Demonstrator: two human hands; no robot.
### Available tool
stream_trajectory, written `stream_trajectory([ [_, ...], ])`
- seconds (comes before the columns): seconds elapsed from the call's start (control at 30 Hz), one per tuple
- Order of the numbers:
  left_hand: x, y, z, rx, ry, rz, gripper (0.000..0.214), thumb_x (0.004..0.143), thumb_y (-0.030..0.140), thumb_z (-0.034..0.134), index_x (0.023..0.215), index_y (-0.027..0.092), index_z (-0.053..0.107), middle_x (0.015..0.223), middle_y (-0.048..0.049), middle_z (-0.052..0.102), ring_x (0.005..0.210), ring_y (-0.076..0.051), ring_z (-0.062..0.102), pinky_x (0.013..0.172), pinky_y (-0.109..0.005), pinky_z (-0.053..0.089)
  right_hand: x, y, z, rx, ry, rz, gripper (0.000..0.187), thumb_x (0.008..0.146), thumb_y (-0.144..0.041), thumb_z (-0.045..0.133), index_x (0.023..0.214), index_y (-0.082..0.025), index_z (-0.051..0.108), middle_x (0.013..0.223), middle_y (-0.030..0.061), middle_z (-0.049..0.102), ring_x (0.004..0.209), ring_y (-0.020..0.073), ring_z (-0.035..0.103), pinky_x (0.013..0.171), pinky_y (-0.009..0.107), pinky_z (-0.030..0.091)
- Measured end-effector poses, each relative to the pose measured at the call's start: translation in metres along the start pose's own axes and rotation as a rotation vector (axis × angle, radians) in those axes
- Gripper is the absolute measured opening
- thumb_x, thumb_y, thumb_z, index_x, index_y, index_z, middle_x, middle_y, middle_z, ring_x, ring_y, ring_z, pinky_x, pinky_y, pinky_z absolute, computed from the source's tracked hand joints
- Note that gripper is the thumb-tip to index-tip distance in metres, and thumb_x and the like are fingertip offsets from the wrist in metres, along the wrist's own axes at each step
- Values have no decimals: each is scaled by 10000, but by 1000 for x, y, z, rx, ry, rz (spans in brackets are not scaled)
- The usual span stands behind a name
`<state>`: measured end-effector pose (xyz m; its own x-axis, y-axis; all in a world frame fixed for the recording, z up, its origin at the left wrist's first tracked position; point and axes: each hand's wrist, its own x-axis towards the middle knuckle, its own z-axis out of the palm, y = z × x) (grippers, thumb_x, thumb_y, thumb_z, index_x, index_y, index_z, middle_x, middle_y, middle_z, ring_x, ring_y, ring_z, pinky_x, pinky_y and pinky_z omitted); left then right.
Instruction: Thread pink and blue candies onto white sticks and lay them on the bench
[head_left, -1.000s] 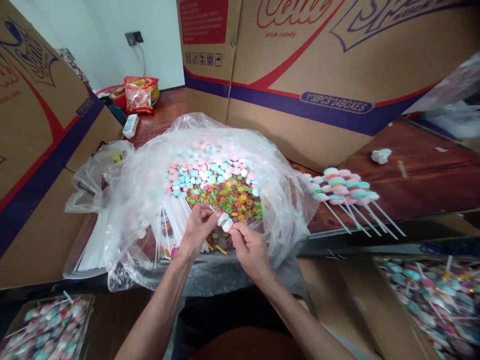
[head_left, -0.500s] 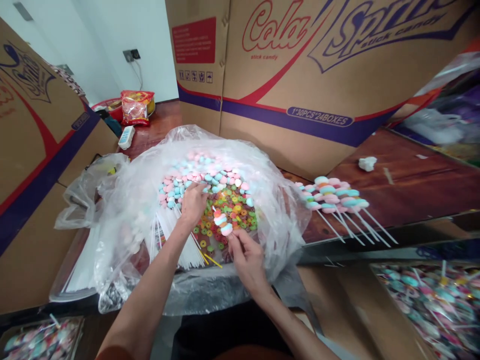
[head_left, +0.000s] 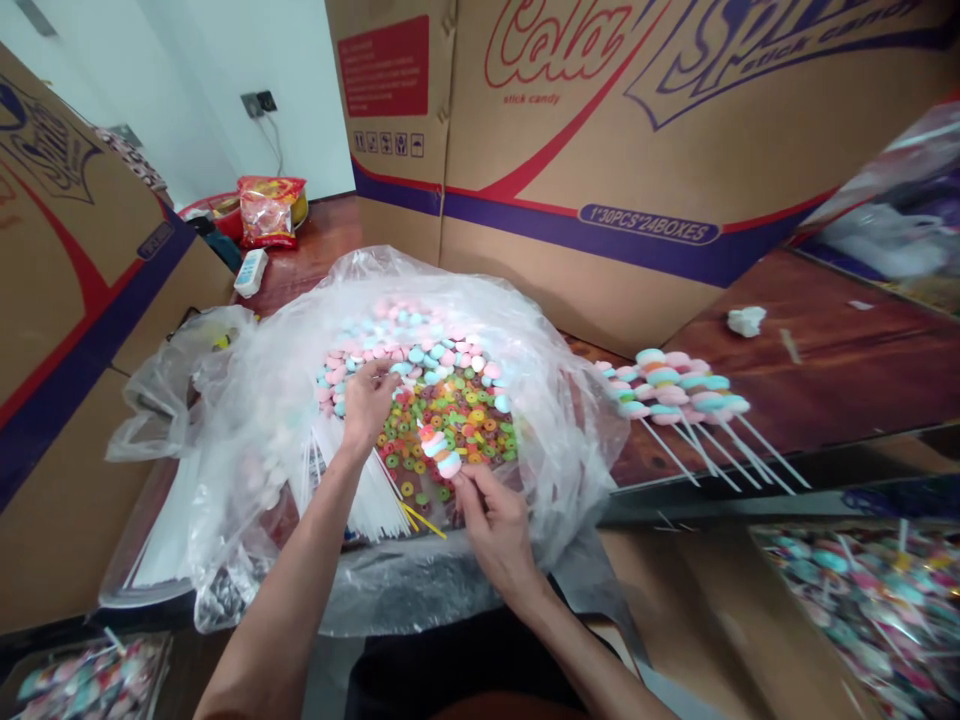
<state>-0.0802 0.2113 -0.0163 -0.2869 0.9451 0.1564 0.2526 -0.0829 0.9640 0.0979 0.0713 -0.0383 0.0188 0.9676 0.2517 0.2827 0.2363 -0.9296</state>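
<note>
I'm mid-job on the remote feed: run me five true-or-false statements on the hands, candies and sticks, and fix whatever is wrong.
1. The left hand is at the loose pink and blue candies. True.
2. The right hand is empty. False: the right hand holds a candy skewer.
3. The ring candies are all green. False: red and yellow ones are mixed in.
4. Several loaded sticks rest on the table, to the right of the clear plastic. True.
5. The yellow sticks stand upright. False: the yellow sticks lie beside the white sticks.
</note>
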Motion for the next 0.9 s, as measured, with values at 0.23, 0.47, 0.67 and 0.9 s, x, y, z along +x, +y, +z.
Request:
stream_trajectory([
  [0.23, 5, 2, 27, 315, -49, 250, 204, 711, 66, 607, 781, 203, 741, 921, -74, 698, 855, -231, 632, 896, -373, 473, 0, -1, 1, -27, -11, -23, 231, 999, -269, 460, 841, -197, 613, 595, -32, 505, 541, 123, 497, 537, 228, 379],
  [0.47, -9, 14, 9, -30, -26, -57, 93, 728, 221, 702, 783, 201, 629, 681, 5, 621, 647, -159, 606, 673, -282, 477, -3, 1, 1, 5, 33, -10, 226, 1002, -278, 464, 852, -194, 611, 607, -39, 495, 536, 115, 480, 545, 230, 380],
  [0.67, -52, 24, -29, -217, -328, -344, 275, 667, 331, 790, 801, 184, 601, 704, 8, 645, 646, -147, 666, 647, -269, 518, -5, 2, 1, -5, 69, -24, 244, 1003, -269, 467, 803, -189, 582, 601, -41, 502, 522, 103, 480, 549, 224, 385],
  [0.9, -59, 20, -36, 101, -275, -255, 153, 720, 313, 658, 766, 189, 581, 710, 15, 633, 609, -143, 644, 612, -275, 513, -4, 2, 2, -20, 83, -40, 236, 999, -269, 475, 809, -185, 586, 594, -44, 523, 512, 98, 490, 543, 216, 390],
])
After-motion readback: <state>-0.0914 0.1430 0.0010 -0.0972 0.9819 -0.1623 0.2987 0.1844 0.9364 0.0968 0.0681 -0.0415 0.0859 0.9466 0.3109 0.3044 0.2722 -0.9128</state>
